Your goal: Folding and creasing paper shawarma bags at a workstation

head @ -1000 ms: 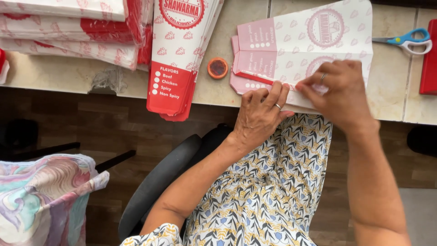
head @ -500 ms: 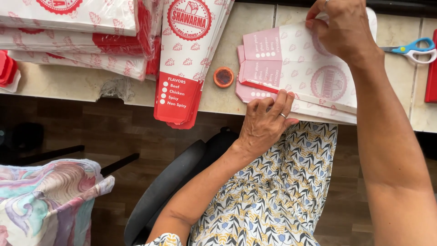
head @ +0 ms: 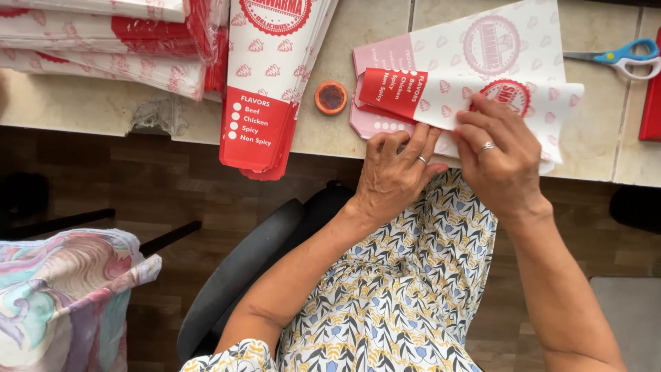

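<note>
Paper wrapper (head: 475, 96), white with small red motifs and a red panel at its left end, folded into a long tapering shape, lying at the near edge of the tabletop (head: 372, 41), right of centre, on top of a flat stack of paper sheets (head: 441, 48) of the same print with pink panels. Left hand (head: 396, 172) flat, fingers spread narrowly, pressing the near left corner of the wrapper and stack. Right hand (head: 502, 158) curled over the wrapper's near edge, pinching the fold, ring on one finger.

Tabletop pale beige, tiled, worn at the near lip. At far left, bundles of wrappers (head: 103, 41); beside them, a hanging pile of wrappers (head: 268, 89) overlapping the edge. Small round orange lid (head: 331, 97) just left of the stack. Scissors (head: 620, 56) at far right. Below, brown wooden floor (head: 124, 200), black chair arm (head: 241, 269), patterned cloth (head: 69, 296) at near left.
</note>
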